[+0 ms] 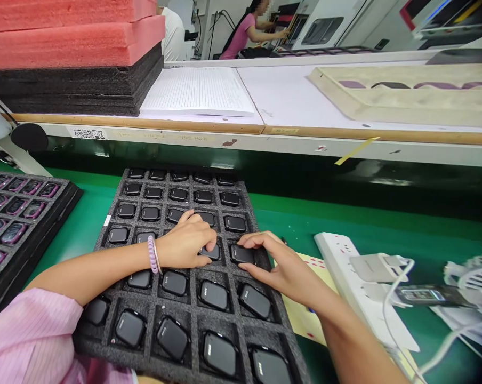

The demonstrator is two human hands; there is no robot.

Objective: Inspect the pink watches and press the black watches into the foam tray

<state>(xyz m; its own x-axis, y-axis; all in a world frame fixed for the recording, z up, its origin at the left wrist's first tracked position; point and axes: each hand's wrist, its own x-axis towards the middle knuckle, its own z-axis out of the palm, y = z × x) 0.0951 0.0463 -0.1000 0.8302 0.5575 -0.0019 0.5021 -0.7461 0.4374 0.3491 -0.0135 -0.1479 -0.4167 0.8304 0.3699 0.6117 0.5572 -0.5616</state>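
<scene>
A grey foam tray (153,322) with square compartments holds rows of black smartwatch bodies without straps. My left hand (187,240), with a purple coil band and a bangle at the wrist, reaches over the middle of the tray. Its curled thumb and forefinger pinch a black smartwatch body (213,252) in its compartment. At the right-hand column, my right hand (271,258) has thumb and fingers on opposite edges of another black smartwatch body (241,254), which lies in its compartment. Both screens face up.
At left stands a stack of dark trays (37,229) with purple-rimmed pieces. A white power strip (356,282) with chargers and cables lies at right, beside yellow paper (300,314). Red and black foam blocks (73,48) and an open notebook (201,90) sit on the shelf; people work behind.
</scene>
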